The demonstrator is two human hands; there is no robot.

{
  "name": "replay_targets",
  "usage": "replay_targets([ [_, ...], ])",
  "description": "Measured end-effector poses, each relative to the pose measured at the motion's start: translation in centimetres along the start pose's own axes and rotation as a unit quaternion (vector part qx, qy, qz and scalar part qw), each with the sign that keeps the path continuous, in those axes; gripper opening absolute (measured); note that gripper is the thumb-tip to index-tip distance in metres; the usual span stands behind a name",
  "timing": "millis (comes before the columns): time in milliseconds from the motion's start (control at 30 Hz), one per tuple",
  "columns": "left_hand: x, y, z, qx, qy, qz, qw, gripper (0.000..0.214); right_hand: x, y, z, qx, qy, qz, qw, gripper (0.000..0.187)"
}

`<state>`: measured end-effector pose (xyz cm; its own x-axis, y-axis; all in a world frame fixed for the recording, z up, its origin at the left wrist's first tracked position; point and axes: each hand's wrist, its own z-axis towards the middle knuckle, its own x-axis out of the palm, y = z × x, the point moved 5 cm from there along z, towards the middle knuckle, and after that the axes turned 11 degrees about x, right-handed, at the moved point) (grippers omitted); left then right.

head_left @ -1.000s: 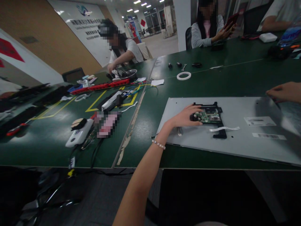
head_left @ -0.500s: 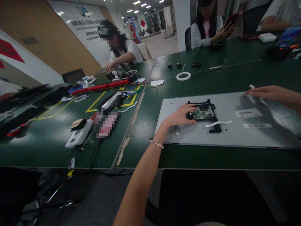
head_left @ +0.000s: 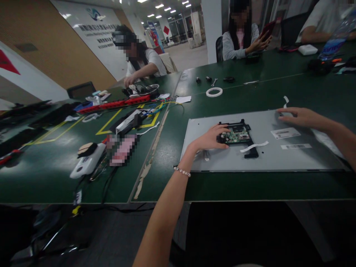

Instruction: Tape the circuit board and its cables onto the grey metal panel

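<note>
A large light-grey flat panel [head_left: 205, 131] lies on the green table. On it sits a black plastic bracket [head_left: 251, 152] carrying a green circuit board [head_left: 236, 138], with a strip of white tape [head_left: 254, 147] across its lower arm. My left hand [head_left: 211, 138] grips the left end of the board, thumb on the near side and fingers on the far side. At the panel's far edge, my right hand [head_left: 302, 115] has its fingers closed around a short strip of white tape [head_left: 286, 101], whose end sticks up. Two white labels [head_left: 285, 132] are on the panel.
A roll of white tape [head_left: 214, 92], a small wrench [head_left: 214, 82] and small black parts lie beyond the panel. To the left are a white device [head_left: 87, 163], a red power strip [head_left: 111, 105] and cables. Several people sit around the table; a water bottle [head_left: 333, 42] stands far right.
My right hand has moved slightly left along the panel's far edge, and the tape strip moved with it. My left hand stays on the board. The whole view has shifted a little.
</note>
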<state>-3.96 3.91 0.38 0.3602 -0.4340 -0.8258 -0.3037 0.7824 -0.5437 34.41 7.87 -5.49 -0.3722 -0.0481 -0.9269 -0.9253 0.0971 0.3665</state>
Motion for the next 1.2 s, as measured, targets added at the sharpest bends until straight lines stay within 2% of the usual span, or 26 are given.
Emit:
replay_targets([
  [167,-0.2,-0.1,0.0,0.003,-0.001,0.002,1.0,0.064,0.0,0.4,-0.2,-0.012,-0.011,0.014,1.0,0.069],
  [467,-0.1,-0.1,0.0,0.001,0.002,0.01,1.0,0.062,0.2,-0.2,0.3,-0.024,-0.021,0.0,0.999,0.068],
  [867,0.1,-0.4,0.1,0.005,0.016,0.011,1.0,0.065,0.0,0.2,0.2,-0.026,-0.032,-0.009,0.999,0.064],
  [1033,-1.4,-0.8,-0.4,0.002,0.001,-0.016,1.0,0.073,0.1,0.1,0.2,-0.035,-0.033,-0.017,0.999,0.064],
  [1133,-3.1,-0.3,-1.1,-0.033,-0.037,-0.015,0.999,0.064,0.2,-0.2,0.4,-0.043,-0.04,-0.019,0.998,0.063],
  [1200,-3.8,0.2,-1.7,-0.057,-0.043,-0.004,0.997,0.059,0.4,-0.4,0.6,-0.053,-0.047,-0.021,0.997,0.063],
])
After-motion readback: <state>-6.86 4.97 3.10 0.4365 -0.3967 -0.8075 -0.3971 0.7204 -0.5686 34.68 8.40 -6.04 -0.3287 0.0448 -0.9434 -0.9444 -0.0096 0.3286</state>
